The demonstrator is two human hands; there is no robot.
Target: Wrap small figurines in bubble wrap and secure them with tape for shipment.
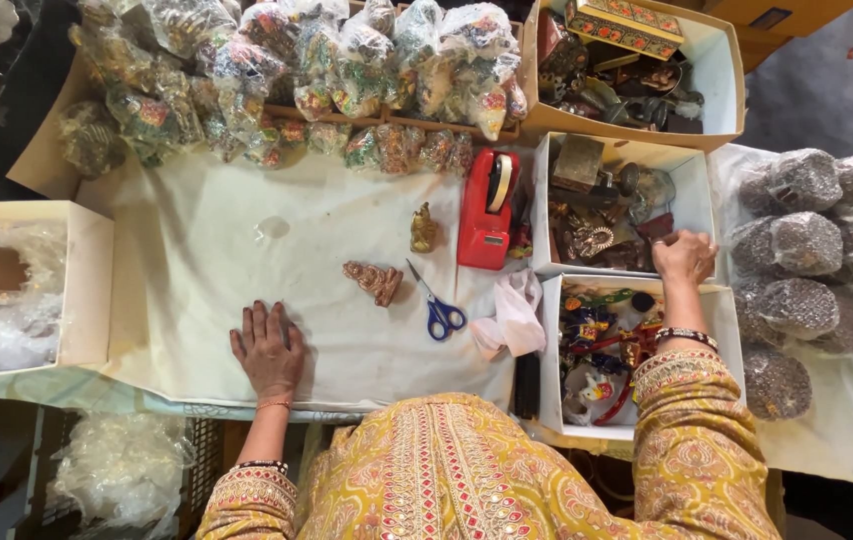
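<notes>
left hand (269, 348) open, flat on cloth (197, 250) | figurine (374, 281), scissors (438, 308) right of it | right hand (685, 256) curled on box (547, 200) rim, grip unclear

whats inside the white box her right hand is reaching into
The right hand rests at the edge of the white box, which holds dark metal ornaments, one of them box-shaped. They are heaped, so whatever lies underneath is hidden. The left hand lies flat on the white cloth.

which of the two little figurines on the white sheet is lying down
The brown figurine, just left of the blue-handled scissors, lies on its side. The golden figurine beside the red tape dispenser stands upright.
</notes>
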